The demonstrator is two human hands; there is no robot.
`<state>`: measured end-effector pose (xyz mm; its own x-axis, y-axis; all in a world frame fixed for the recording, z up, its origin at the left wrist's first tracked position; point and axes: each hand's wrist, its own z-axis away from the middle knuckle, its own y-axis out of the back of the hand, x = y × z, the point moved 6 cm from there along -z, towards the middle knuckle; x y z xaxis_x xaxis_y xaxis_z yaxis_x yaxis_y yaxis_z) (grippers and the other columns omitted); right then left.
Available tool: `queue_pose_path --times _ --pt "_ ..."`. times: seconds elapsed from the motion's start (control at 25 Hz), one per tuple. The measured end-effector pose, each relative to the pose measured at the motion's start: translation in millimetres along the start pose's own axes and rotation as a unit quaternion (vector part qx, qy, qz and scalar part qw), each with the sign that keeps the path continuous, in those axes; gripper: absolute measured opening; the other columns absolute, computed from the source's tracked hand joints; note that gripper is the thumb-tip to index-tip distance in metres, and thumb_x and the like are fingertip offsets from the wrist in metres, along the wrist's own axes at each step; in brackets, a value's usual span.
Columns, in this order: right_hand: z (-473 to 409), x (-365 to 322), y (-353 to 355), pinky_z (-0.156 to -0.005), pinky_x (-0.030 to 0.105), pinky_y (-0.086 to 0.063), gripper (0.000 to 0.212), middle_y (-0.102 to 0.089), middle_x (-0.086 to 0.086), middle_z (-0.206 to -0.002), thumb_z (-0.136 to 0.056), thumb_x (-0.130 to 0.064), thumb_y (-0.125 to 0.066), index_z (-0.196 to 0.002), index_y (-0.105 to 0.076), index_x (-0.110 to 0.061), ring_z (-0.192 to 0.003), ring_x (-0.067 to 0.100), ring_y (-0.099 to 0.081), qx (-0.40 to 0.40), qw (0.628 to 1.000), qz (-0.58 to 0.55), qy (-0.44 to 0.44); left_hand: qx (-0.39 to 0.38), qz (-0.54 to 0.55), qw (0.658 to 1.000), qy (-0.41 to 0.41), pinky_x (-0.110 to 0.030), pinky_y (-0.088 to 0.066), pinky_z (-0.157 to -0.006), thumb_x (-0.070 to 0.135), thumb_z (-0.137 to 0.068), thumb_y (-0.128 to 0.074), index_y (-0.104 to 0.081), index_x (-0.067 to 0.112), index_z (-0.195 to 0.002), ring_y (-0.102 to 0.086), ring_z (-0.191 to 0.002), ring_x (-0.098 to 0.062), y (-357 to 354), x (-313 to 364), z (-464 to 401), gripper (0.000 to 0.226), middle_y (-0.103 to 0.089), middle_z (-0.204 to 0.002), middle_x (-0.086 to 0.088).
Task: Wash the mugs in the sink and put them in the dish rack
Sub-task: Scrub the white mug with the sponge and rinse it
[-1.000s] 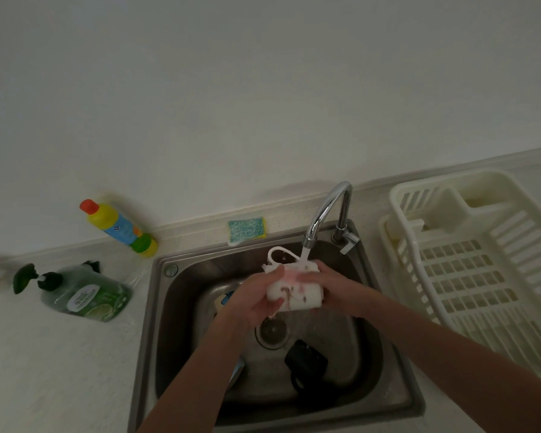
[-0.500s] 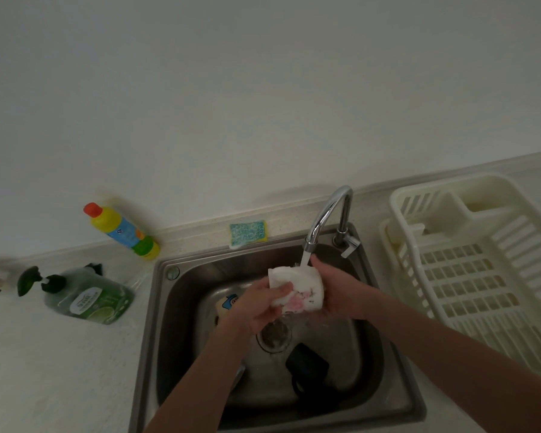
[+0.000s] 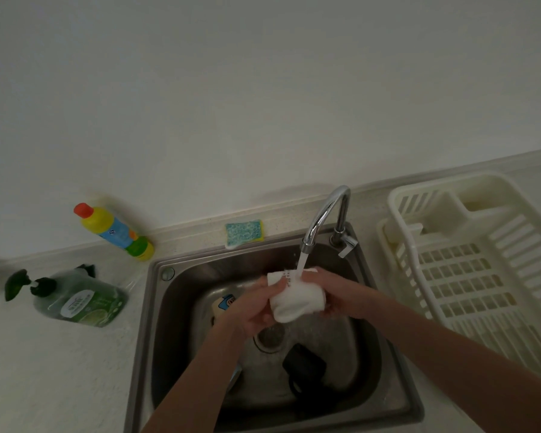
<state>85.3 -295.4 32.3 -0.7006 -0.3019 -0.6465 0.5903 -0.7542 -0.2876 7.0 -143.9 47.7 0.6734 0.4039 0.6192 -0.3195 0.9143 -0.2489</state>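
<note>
Gripping the white mug [image 3: 297, 300] from both sides, fingers curled round it — it lies sideways under the tap [image 3: 324, 214].

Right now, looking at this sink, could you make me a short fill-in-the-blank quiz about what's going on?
1. Both hands hold the white mug under the running ____.
2. The mug lying on the sink floor near the drain is ____ in colour.
3. The dish rack holds ____ mugs.
4. The sponge lies ____ the sink.

Missing words: tap; black; no; behind
</note>
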Motion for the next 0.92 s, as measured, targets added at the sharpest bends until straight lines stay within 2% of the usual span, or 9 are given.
queue_pose_path --times 0.12,0.2,0.32,0.4,0.48,0.52,0.64,0.76,0.92 --pt "4 -3 -4 -0.061 0.031 -0.054 0.064 -0.068 0.012 -0.118 -0.079 -0.058 -0.072 -0.128 -0.059 -0.019 -0.094 0.026 -0.068 -0.006 0.996 -0.087 -0.007 0.011 -0.046 0.999 -0.021 -0.017 -0.037 -0.034 0.039 -0.077 -0.076 -0.060 0.005 -0.124 -0.057 -0.055 -0.014 -2 6 -1 0.060 -0.069 -0.103 -0.017" --pt "4 0 -9 -0.064 0.034 -0.057 0.059 -0.068 0.015 -0.120 -0.083 -0.055 -0.068 -0.127 -0.062 -0.017 -0.100 0.030 -0.068 -0.015 0.992 -0.125 -0.029 0.023 -0.054 0.998 -0.026 -0.017 -0.039 -0.035 0.033 -0.083 -0.073 -0.060 0.002 -0.124 -0.061 -0.056 -0.014 -4 8 2 0.053 -0.070 -0.103 -0.018" --pt "3 -2 -2 -0.075 0.037 -0.055 0.051 -0.060 0.013 -0.126 -0.084 -0.048 -0.070 -0.128 -0.053 -0.029 -0.105 0.031 -0.064 -0.008 0.999 -0.024 0.028 0.012 0.001 1.000 -0.011 -0.015 -0.039 -0.033 0.019 -0.089 -0.067 -0.056 0.001 -0.128 -0.066 -0.056 -0.010 -7 7 9 0.043 -0.067 -0.099 -0.014" --pt "6 -1 -7 -0.072 0.035 -0.056 0.049 -0.061 0.012 -0.124 -0.086 -0.048 -0.068 -0.128 -0.052 -0.029 -0.102 0.029 -0.065 -0.020 1.000 -0.004 0.023 0.018 0.025 0.999 -0.006 -0.016 -0.045 -0.039 0.022 -0.082 -0.073 -0.057 0.002 -0.127 -0.071 -0.071 -0.015 -2 5 7 0.051 -0.070 -0.101 -0.013" --pt "10 1 -11 -0.061 0.029 -0.054 0.049 -0.066 0.012 -0.115 -0.087 -0.050 -0.065 -0.127 -0.054 -0.023 -0.090 0.024 -0.068 -0.014 0.999 -0.033 -0.009 0.023 0.016 1.000 -0.010 -0.027 -0.059 -0.063 0.028 -0.073 -0.083 -0.059 0.006 -0.126 -0.071 -0.097 -0.026 -2 1 7 0.062 -0.069 -0.116 -0.016" --pt "9 2 -10 -0.061 0.029 -0.054 0.051 -0.067 0.011 -0.115 -0.086 -0.049 -0.068 -0.128 -0.054 -0.023 -0.090 0.024 -0.069 -0.009 1.000 -0.027 0.000 0.028 0.016 0.999 -0.014 -0.031 -0.060 -0.068 0.030 -0.072 -0.084 -0.060 0.009 -0.126 -0.068 -0.105 -0.030 -4 0 10 0.062 -0.067 -0.122 -0.017" --pt "1 2 -11 -0.074 0.040 -0.057 0.057 -0.061 0.014 -0.126 -0.080 -0.043 -0.076 -0.129 -0.053 -0.026 -0.109 0.034 -0.064 -0.013 0.999 -0.020 0.039 0.066 0.038 0.997 -0.013 -0.027 -0.057 -0.052 0.026 -0.087 -0.073 -0.061 0.010 -0.121 -0.068 -0.103 -0.032 -3 1 14 0.040 -0.068 -0.117 -0.017" --pt "1 8 -16 -0.091 0.051 -0.055 0.055 -0.064 0.018 -0.121 -0.080 -0.046 -0.073 -0.126 -0.058 -0.020 -0.109 0.035 -0.065 -0.005 0.995 -0.098 -0.010 0.076 0.020 0.997 -0.021 -0.034 -0.060 -0.062 0.026 -0.088 -0.071 -0.058 0.009 -0.126 -0.067 -0.105 -0.032 -7 -1 16 0.044 -0.067 -0.121 -0.016" --pt "-3 1 -11 -0.081 0.048 -0.057 0.052 -0.059 0.016 -0.127 -0.084 -0.040 -0.074 -0.129 -0.053 -0.023 -0.111 0.035 -0.063 0.009 0.999 -0.030 0.025 0.072 0.057 0.995 -0.028 -0.031 -0.058 -0.057 0.035 -0.084 -0.074 -0.061 0.014 -0.124 -0.067 -0.106 -0.033 -9 0 21 0.047 -0.066 -0.123 -0.016"
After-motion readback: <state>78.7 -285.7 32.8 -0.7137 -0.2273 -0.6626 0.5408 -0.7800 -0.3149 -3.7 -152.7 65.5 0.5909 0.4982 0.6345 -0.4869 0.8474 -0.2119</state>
